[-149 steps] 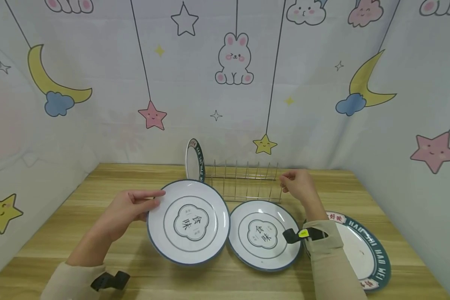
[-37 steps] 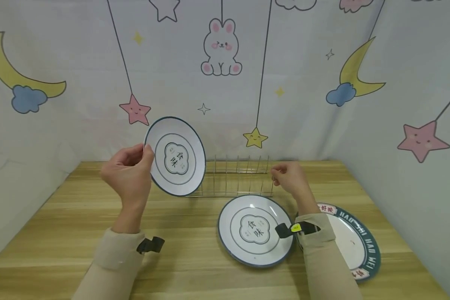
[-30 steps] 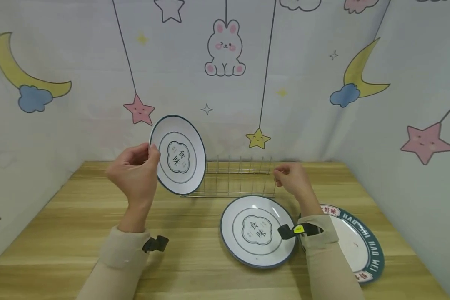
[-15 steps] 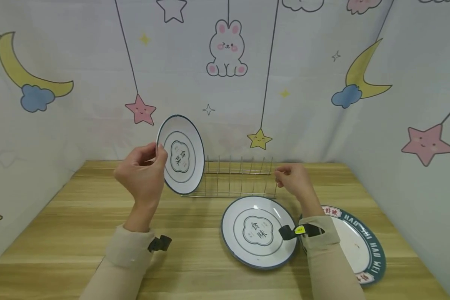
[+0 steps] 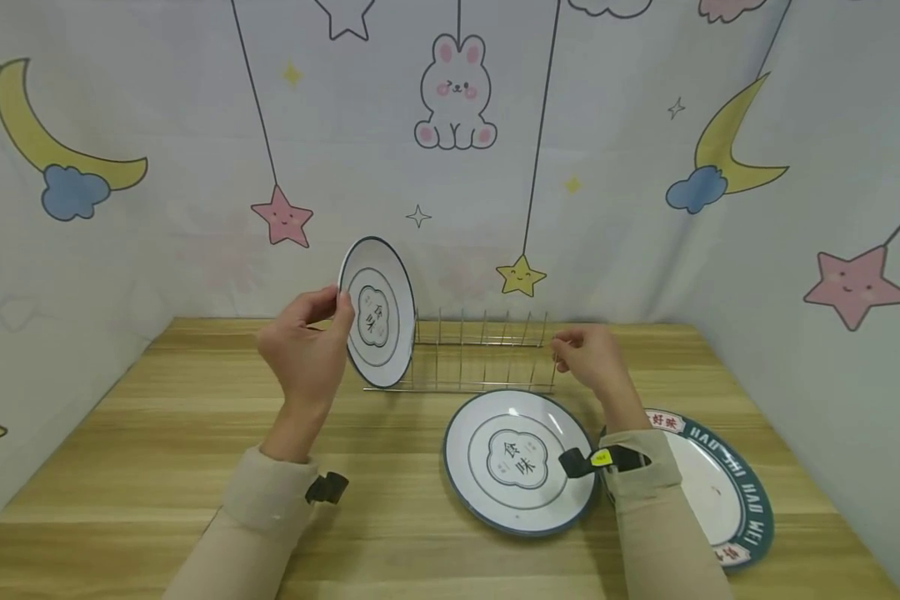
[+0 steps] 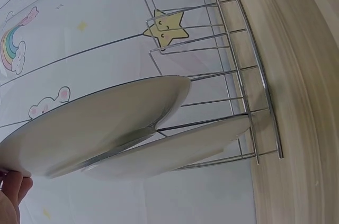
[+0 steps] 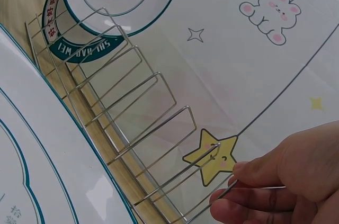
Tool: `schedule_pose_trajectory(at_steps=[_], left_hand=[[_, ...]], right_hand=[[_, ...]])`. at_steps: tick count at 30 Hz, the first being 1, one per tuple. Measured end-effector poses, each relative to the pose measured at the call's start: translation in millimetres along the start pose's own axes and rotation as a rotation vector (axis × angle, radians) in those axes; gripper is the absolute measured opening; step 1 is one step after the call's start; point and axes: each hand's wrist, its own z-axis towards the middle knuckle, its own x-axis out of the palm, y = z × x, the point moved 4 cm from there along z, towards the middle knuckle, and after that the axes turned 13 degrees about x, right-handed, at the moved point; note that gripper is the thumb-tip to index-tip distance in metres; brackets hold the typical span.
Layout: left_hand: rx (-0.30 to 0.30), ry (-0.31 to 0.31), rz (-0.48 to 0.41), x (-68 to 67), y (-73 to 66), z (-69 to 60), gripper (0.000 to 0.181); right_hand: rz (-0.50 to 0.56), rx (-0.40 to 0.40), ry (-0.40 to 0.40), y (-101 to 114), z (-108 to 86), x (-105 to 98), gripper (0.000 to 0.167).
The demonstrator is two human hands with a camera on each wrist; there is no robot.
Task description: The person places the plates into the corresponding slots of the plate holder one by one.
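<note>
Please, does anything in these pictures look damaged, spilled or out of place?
One small thing: a dark mark on the white middle of the green-rimmed plate on the right. The white around it looks plain, so it stands out; I cannot tell whether it is dirt or a chip. Nothing looks spilled.

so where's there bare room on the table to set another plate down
Bare table shows left of the left sleeve and between that sleeve and the flat blue-rimmed plate. It's crowded at the left end of the rack, where the held plate is beside the standing plate, and at right, where the right sleeve hides part of the green-rimmed plate.
</note>
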Motion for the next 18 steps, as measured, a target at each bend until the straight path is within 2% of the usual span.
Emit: schedule_pose_trajectory(at_steps=[10,16,18], left_hand=[[0.018,0.060,-0.020,8.9,-1.7,-4.8,0.008],[0.023,0.128,-0.019,15.7,2.6,-12.6,0.008],[0.007,0.148,-0.004,16.2,4.0,-14.0,0.008]], right_hand=[[-0.014,-0.019,-0.003,0.5,0.6,-0.6,0.023],[-0.025,-0.018,-0.009,0.1,-0.3,-0.2,0.024],[-0.017,-0.018,-0.005,1.1,-0.2,-0.1,0.027]])
